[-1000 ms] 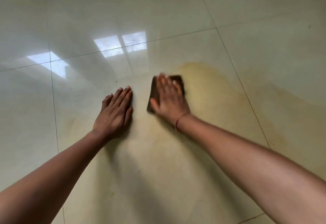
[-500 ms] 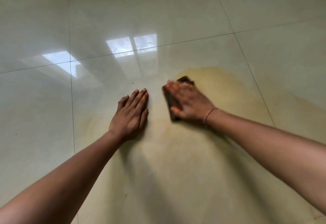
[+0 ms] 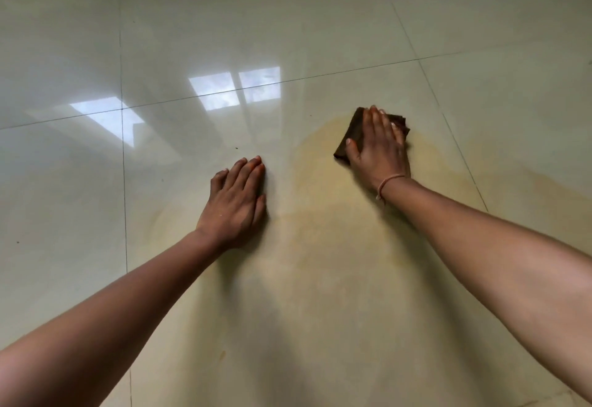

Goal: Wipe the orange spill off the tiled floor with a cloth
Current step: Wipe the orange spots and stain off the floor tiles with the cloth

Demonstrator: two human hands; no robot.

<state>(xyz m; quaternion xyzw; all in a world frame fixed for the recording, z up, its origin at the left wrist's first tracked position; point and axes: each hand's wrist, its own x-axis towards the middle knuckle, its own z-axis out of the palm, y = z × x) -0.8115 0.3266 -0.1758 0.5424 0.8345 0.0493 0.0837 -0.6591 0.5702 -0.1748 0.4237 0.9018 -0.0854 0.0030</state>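
Observation:
A thin orange-yellow spill [image 3: 323, 246] spreads over the glossy cream floor tiles, from the middle of the view toward the right edge. A folded dark brown cloth [image 3: 352, 133] lies on the far edge of the spill. My right hand [image 3: 378, 150] lies flat on top of the cloth with straight fingers, pressing it to the floor; a thin cord is around that wrist. My left hand [image 3: 237, 205] rests flat on the tile to the left, fingers straight and together, holding nothing.
Dark grout lines [image 3: 123, 182] divide the large tiles. Window reflections [image 3: 234, 89] glare on the floor beyond my hands. A few tiny dark specks [image 3: 236, 148] lie near the left hand.
My right hand has slid the cloth away from the left hand, to the right and farther out over the spill. The left hand has stayed planted on the floor.

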